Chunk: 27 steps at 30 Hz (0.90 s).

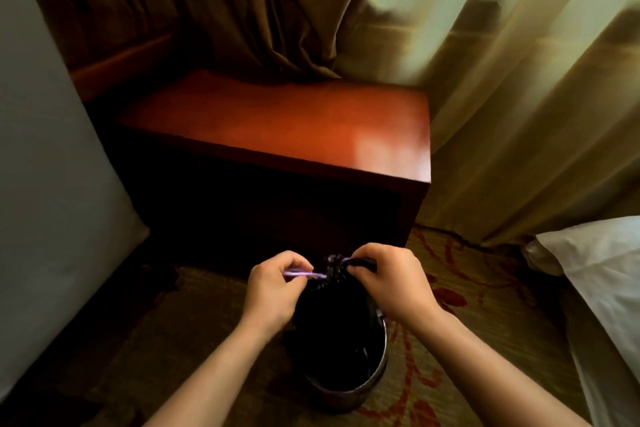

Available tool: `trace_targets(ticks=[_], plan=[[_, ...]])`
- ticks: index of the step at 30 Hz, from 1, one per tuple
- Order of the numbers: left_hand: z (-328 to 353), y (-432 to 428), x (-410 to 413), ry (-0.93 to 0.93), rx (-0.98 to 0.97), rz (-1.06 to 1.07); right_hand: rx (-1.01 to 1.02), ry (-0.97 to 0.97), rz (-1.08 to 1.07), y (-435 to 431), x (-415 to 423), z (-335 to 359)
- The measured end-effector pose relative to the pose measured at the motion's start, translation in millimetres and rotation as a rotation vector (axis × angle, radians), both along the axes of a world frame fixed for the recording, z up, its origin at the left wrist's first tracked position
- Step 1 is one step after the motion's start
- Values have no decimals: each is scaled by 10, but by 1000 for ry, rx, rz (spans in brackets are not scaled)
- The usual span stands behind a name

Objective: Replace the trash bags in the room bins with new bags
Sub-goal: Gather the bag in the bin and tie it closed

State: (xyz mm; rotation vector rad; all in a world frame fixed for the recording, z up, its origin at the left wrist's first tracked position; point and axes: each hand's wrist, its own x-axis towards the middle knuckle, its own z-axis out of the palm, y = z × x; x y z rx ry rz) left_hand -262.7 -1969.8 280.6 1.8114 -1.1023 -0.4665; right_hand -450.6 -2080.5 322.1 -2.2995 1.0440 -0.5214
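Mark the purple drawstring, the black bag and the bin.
purple drawstring (306,274), head view, its taut middle
black bag (332,321), head view, dark body below gathers
bin (383,354), head view, right rim

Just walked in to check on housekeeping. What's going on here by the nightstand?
A person is pulling a black bag shut above a bin on the carpet, before the nightstand. The left hand pinches its purple drawstring; the right hand grips the bag's gathered mouth. The bag's bottom is in the bin; no new bag shows.
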Motion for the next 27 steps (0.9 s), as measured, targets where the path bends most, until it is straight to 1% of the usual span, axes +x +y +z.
trace_targets(ticks=[2, 3, 4, 5, 6, 7, 8, 10, 11, 12, 13, 15, 17, 19, 23, 27], plan=[[295, -13, -7, -72, 30, -1, -46, 83, 25, 31, 26, 233], [390, -25, -6, -69, 76, -14, -28, 113, 39, 48, 31, 291], [449, -34, 6, -22, 135, -24, 8, 130, 39, 60, 28, 326], [464, -47, 19, 65, 183, -26, 52, 129, 16, 48, 25, 353], [452, -55, 31, 140, 240, -37, 87, 111, -25, 23, 26, 366], [414, -55, 35, 170, 309, -77, 106, 78, -73, -3, 37, 373], [368, -62, 33, 141, 401, -145, 121, 43, -117, -34, 67, 388], [250, -91, -21, 18, 611, -284, 215, -23, -186, -59, 146, 435], [189, -124, -54, -50, 663, -305, 269, -38, -208, -66, 185, 450], [117, -164, -78, -79, 666, -281, 305, -45, -219, -81, 217, 450], [41, -203, -88, -87, 624, -225, 316, -46, -217, -112, 239, 433], [-57, -265, -100, -90, 552, -60, 286, -31, -205, -173, 228, 407], [-124, -319, -92, -56, 502, 31, 241, -11, -212, -238, 168, 410], [-124, -353, -104, -25, 457, 25, 251, -20, -237, -286, 77, 428], [-22, -415, -137, -2, 435, -20, 324, -40, -285, -326, -64, 487], [249, -436, -179, 25, 427, -13, 334, -68, -296, -331, -168, 658]])
